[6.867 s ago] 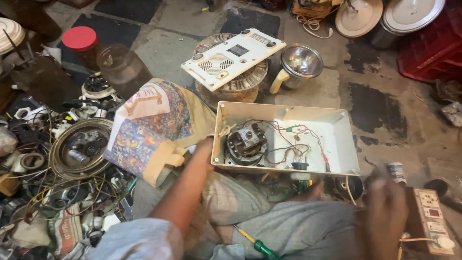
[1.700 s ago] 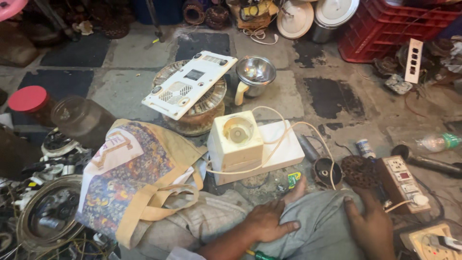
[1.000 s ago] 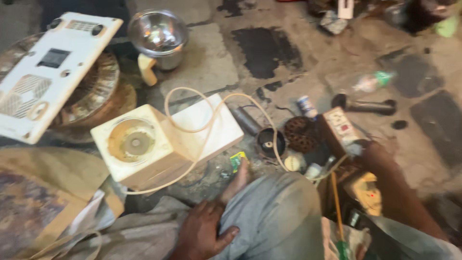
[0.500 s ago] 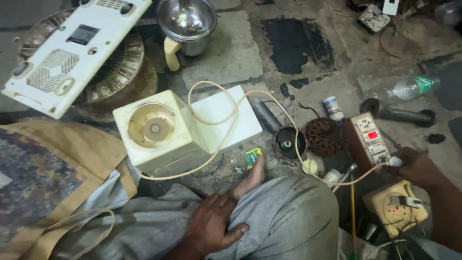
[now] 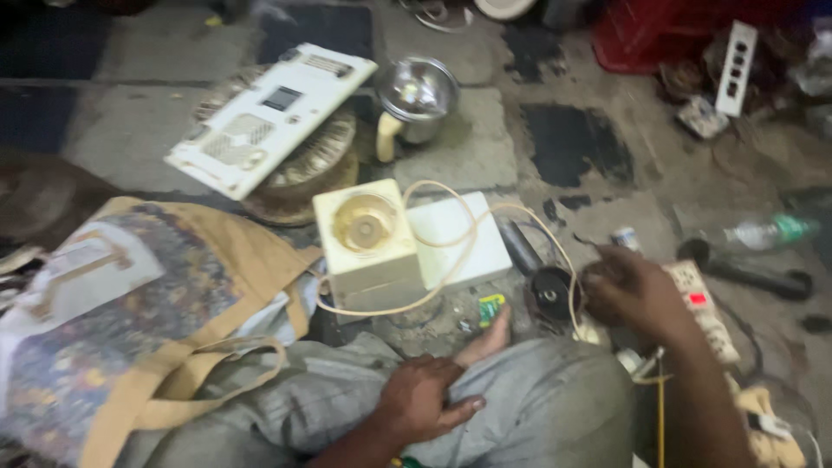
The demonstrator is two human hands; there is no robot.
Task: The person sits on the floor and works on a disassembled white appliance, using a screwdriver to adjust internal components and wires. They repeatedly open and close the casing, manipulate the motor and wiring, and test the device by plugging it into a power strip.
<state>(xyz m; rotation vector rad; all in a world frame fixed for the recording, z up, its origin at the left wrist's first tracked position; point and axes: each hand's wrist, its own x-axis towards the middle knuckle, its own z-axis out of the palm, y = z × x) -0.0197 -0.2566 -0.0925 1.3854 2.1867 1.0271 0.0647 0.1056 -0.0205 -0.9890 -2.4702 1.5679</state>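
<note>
My left hand (image 5: 423, 400) lies spread flat on my knee. My right hand (image 5: 631, 290) curls loosely over the power strip (image 5: 706, 308); stained concrete floor (image 5: 468, 147) stretches beyond both.

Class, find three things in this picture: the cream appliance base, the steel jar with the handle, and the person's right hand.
cream appliance base (image 5: 368, 238), head view, on its round top socket.
steel jar (image 5: 419, 91), head view, on its shiny open mouth.
right hand (image 5: 631, 290), head view, on the back of the hand, over the power strip.
</note>
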